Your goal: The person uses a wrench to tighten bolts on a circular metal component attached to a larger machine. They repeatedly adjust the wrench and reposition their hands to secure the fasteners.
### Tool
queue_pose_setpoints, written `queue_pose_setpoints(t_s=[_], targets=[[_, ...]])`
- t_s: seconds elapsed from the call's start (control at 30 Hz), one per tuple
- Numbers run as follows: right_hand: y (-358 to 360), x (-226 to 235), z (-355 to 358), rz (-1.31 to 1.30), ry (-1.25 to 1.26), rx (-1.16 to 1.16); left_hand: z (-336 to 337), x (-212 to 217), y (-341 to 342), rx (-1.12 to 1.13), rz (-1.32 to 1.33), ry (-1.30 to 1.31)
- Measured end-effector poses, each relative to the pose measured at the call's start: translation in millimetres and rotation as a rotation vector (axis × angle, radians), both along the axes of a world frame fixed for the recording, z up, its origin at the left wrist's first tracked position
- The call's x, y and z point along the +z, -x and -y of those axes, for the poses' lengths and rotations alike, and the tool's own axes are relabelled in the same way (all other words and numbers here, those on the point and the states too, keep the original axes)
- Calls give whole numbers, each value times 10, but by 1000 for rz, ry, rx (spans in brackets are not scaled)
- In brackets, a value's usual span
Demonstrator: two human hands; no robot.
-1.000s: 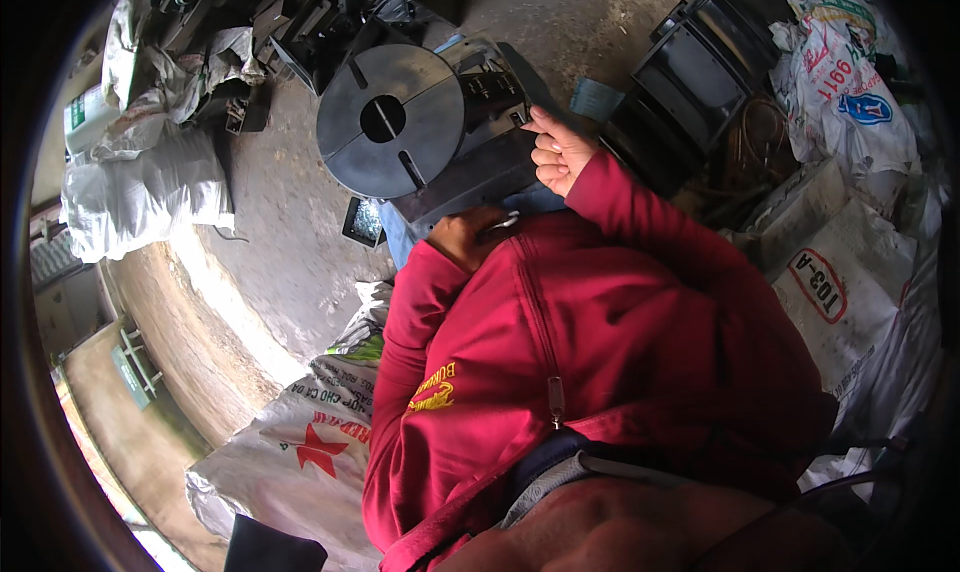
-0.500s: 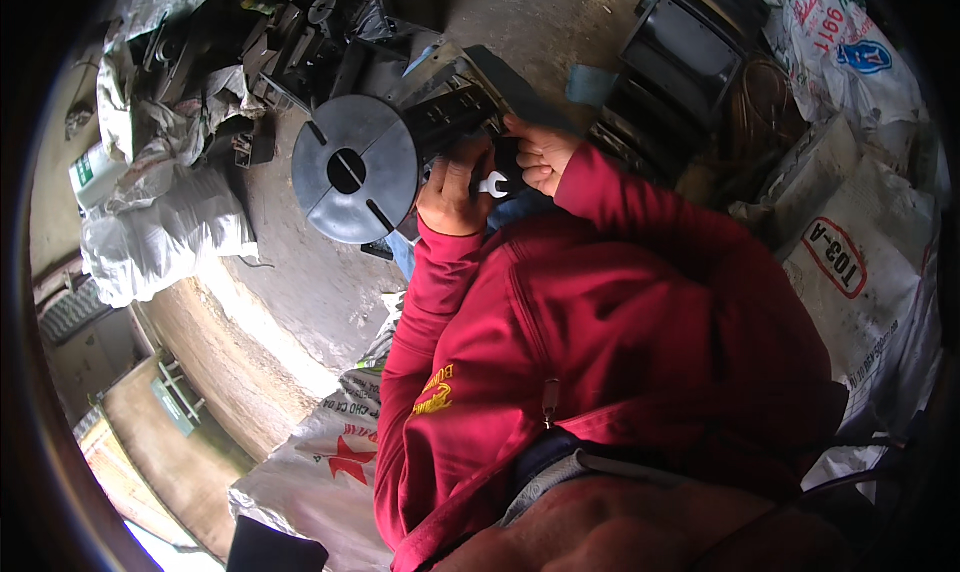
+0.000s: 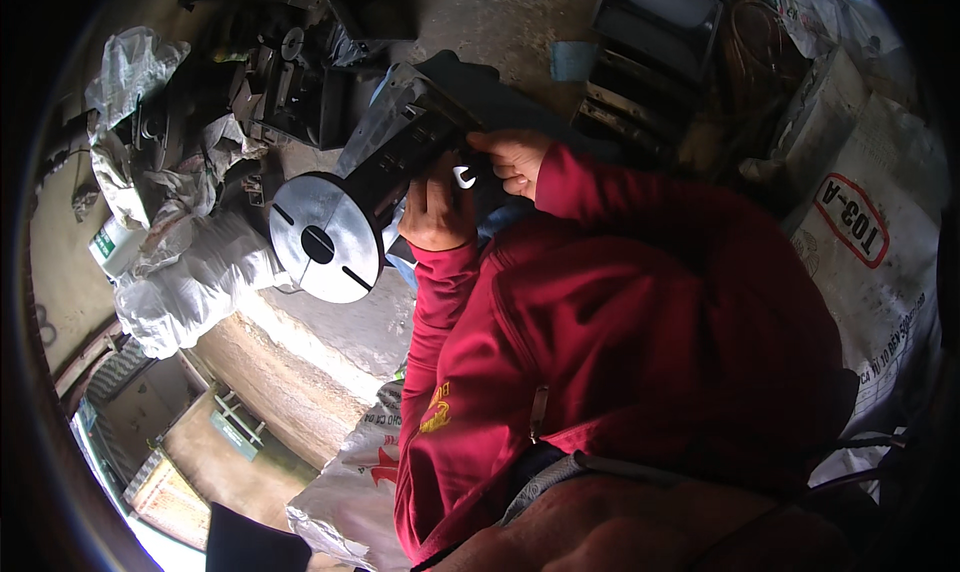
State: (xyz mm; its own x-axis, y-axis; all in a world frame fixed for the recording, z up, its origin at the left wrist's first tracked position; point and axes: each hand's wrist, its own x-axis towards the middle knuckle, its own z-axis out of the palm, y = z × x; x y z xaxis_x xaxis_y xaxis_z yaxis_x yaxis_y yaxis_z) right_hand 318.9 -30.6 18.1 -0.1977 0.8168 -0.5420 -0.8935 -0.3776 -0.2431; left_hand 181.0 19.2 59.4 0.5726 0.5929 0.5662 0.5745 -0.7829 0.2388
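In front of my lap lies a dark metal assembly (image 3: 395, 160), with a round grey slotted disc (image 3: 352, 224) at its left end. Fingers curled, my left hand (image 3: 437, 212) is against the near side of the assembly. The pale open jaw of a wrench (image 3: 463, 177) sticks out of this hand on the right; its handle is hidden. Just right of it, my right hand (image 3: 515, 160) is closed, fingertips pinched at the assembly's right end. Whatever lies between those fingertips is too small and dark to make out.
Dark metal parts (image 3: 300, 82) are heaped at the far left, near a white plastic-wrapped bundle (image 3: 200, 282). Black box-shaped housings (image 3: 660, 32) stand at the far right. White printed sacks (image 3: 860, 242) fill the right side; another sack (image 3: 350, 482) lies at my near left.
The assembly has tilted, bringing its disc lower and brighter. Both hands have shifted slightly left in the picture, and the whole view has turned a little. The wrench stays in my left hand.
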Motion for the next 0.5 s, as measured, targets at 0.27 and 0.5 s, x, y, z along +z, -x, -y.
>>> queue_pose_setpoints(t_s=[0.27, 0.5], targets=[[-17, 144, -18, 252, -32, -31, 10, 23, -39, -1, -65, -4], [59, -87, -46, 533, -80, -15, 18, 13, -59, -32, -118, -50]])
